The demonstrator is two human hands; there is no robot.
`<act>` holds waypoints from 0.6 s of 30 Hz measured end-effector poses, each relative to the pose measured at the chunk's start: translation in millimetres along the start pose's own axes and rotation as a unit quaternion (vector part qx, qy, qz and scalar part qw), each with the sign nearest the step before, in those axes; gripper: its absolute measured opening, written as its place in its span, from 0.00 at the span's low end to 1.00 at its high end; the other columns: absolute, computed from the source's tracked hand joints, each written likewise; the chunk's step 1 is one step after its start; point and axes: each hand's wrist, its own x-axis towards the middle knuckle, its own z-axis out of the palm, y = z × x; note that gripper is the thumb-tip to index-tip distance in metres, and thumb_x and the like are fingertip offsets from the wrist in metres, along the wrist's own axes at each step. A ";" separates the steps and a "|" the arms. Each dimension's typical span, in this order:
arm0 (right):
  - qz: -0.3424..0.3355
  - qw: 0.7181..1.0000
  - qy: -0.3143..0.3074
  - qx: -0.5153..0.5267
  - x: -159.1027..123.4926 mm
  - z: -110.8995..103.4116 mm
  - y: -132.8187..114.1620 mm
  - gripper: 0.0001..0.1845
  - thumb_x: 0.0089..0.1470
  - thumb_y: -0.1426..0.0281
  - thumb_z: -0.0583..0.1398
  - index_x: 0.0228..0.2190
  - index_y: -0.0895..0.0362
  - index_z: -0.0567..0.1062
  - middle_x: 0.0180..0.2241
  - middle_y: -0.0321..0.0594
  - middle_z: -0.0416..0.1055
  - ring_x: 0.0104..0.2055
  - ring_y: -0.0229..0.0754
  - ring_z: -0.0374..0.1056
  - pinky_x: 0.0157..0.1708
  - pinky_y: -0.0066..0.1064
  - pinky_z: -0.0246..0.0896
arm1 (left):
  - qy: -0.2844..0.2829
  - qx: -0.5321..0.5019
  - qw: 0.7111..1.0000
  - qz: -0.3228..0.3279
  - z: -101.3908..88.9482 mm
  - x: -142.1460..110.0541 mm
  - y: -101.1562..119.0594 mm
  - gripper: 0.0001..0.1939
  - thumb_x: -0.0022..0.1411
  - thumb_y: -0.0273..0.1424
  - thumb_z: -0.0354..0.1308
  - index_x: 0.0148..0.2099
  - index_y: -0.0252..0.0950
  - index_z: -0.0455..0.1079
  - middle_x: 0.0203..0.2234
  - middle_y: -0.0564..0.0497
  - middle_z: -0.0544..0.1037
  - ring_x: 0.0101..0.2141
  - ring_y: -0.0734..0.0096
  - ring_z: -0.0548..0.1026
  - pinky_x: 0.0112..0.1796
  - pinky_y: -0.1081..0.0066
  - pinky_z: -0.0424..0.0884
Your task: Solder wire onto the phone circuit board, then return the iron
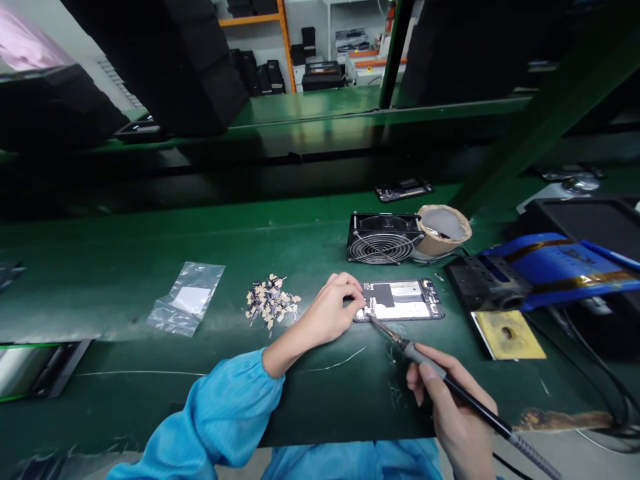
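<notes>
An opened phone chassis (407,301) with its circuit board exposed lies flat on the green bench. My left hand (333,308), in a blue sleeve, pinches at the chassis's near-left corner; whether a small part sits between the fingers is not visible. My right hand (457,410) grips a black soldering iron (465,390) like a pen. Its metal tip points up-left and touches the board at that same corner, just beside my left fingertips.
A pile of small tan and dark parts (271,303) and a clear plastic bag (186,299) lie to the left. A small black fan (383,238), a tape roll (443,229), an iron stand with yellow sponge (507,333) and cables (607,393) sit right. A thin solder wire (335,363) crosses the mat.
</notes>
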 end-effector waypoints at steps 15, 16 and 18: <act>-0.003 1.000 0.002 0.009 2.0 -2.5 -1.0 0.40 0.59 0.41 0.66 0.50 0.67 0.81 0.31 0.51 0.71 0.33 0.42 0.67 0.30 0.32 0.64 | 0.019 0.003 0.999 0.034 3.6 -0.4 -8.6 0.08 0.68 0.17 0.62 0.34 0.28 0.77 0.45 0.43 0.76 0.49 0.62 0.71 0.55 0.61 0.67; -0.004 1.000 0.002 0.010 1.2 -1.8 -0.8 0.40 0.59 0.41 0.66 0.50 0.67 0.81 0.31 0.51 0.71 0.33 0.42 0.67 0.30 0.32 0.64 | 0.020 0.003 0.999 0.037 3.7 -0.2 -9.0 0.08 0.68 0.18 0.62 0.34 0.28 0.77 0.45 0.43 0.77 0.49 0.62 0.71 0.55 0.61 0.67; -0.004 1.000 0.001 0.013 -0.6 -0.6 -0.1 0.40 0.59 0.41 0.66 0.50 0.67 0.81 0.31 0.51 0.71 0.33 0.42 0.67 0.30 0.32 0.64 | 0.021 0.002 0.999 0.044 3.8 0.1 -9.6 0.08 0.68 0.17 0.62 0.34 0.28 0.77 0.45 0.43 0.76 0.49 0.63 0.71 0.55 0.62 0.67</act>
